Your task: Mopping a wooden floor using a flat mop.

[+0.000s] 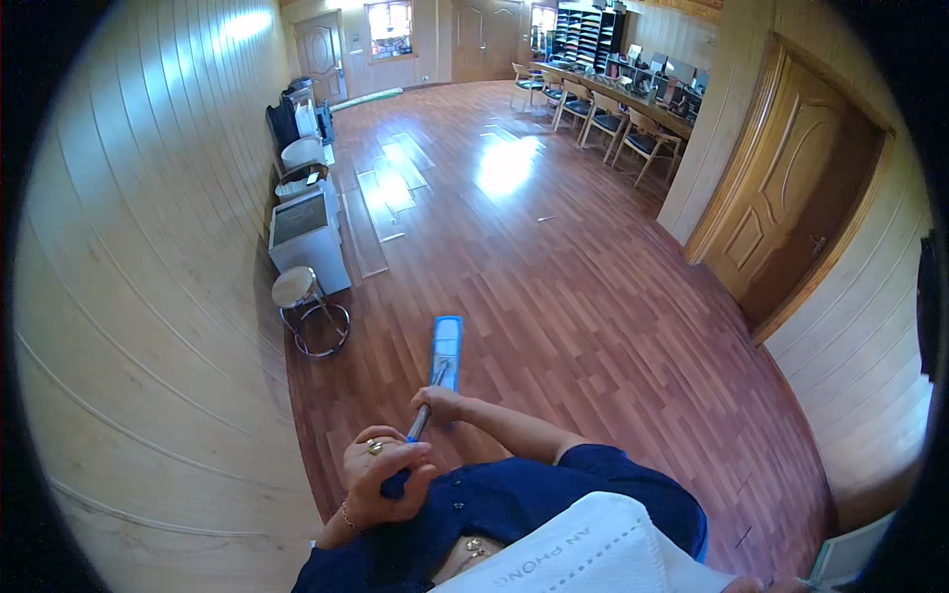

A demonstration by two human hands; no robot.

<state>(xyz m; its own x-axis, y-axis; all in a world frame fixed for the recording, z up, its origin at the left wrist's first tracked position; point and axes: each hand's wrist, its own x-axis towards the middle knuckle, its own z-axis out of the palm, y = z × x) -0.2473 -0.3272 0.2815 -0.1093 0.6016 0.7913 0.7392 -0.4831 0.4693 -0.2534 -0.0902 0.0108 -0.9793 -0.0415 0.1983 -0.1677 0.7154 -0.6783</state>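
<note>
Along the pale panelled wall on the left, a round metal stool [298, 289] is standing beside a small white cabinet [308, 237]; behind it, a white tub [301, 152] is sitting on the floor, though what is lying inside it is too far off to tell.

The person's left hand [384, 474] is gripping the top end of a mop handle [419, 423] — fingers curled tight around the blue grip, rings showing on them. A little ahead, the right hand [441, 403] is wrapping the shaft lower down, fingers closed together around it.

The mop itself is a flat one: a slim shaft in blue and silver, ending in a long, narrow, light-blue pad [446, 346] lying flat on the reddish wooden floor [593, 296] just in front of the person. The handle is running from the hands forward and down, and the pad's long axis is pointing straight away from the person, up the room.

Further right, wooden chairs [613, 124] are lining a long desk, and a brown panelled door [791, 198] is standing in the right-hand wall.
</note>
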